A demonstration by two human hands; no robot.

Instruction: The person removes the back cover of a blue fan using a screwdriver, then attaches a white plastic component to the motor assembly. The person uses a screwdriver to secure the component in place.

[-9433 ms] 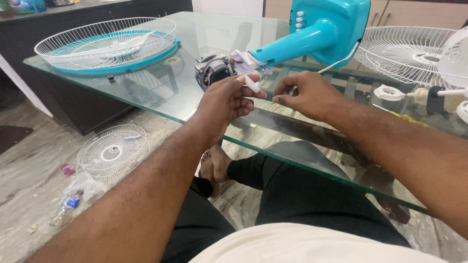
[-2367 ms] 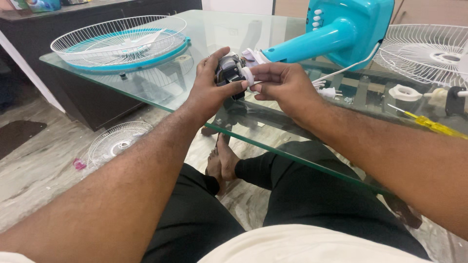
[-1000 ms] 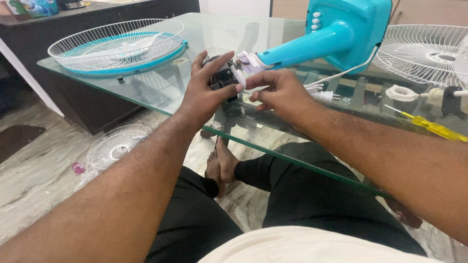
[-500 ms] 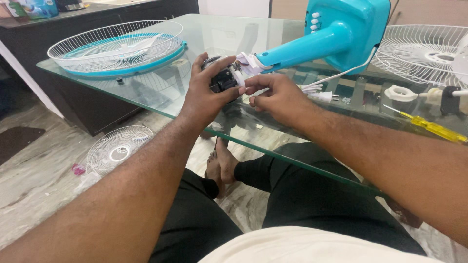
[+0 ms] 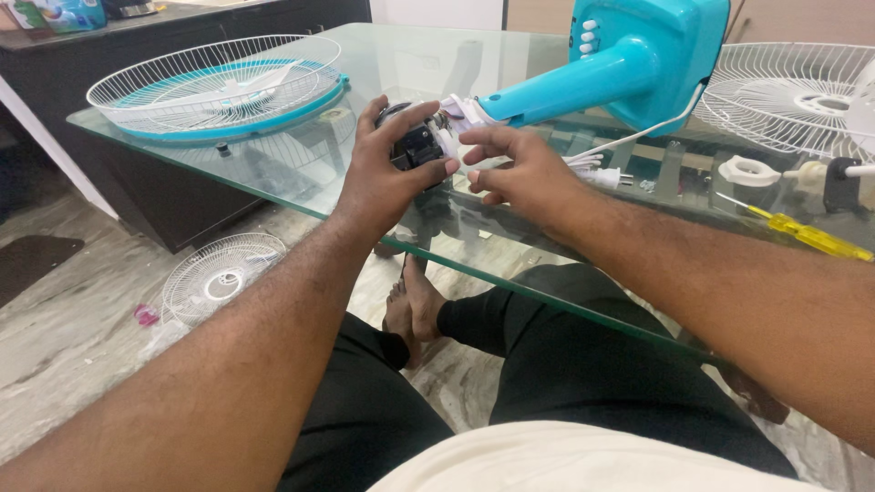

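A turquoise fan body (image 5: 629, 64) lies on its side on the glass table (image 5: 273, 187), its neck pointing left. At the neck's end sits a dark motor (image 5: 415, 141). My left hand (image 5: 387, 169) wraps around the motor from the near side, thumb and fingers on it. My right hand (image 5: 515, 169) hovers just right of the motor, fingers spread, fingertips close to the white end piece (image 5: 453, 114) of the neck. Whether those fingertips touch it I cannot tell.
A white wire grille with a turquoise rim (image 5: 219, 87) lies at the table's far left; another grille (image 5: 797, 91) at far right. A yellow screwdriver (image 5: 807, 237), white ring nut (image 5: 749, 170) and white plug and cord (image 5: 606, 173) lie right. A small grille (image 5: 219, 278) rests on the floor.
My right hand has let go of the motor end and drawn slightly right with fingers spread. My left hand keeps its hold on the motor.
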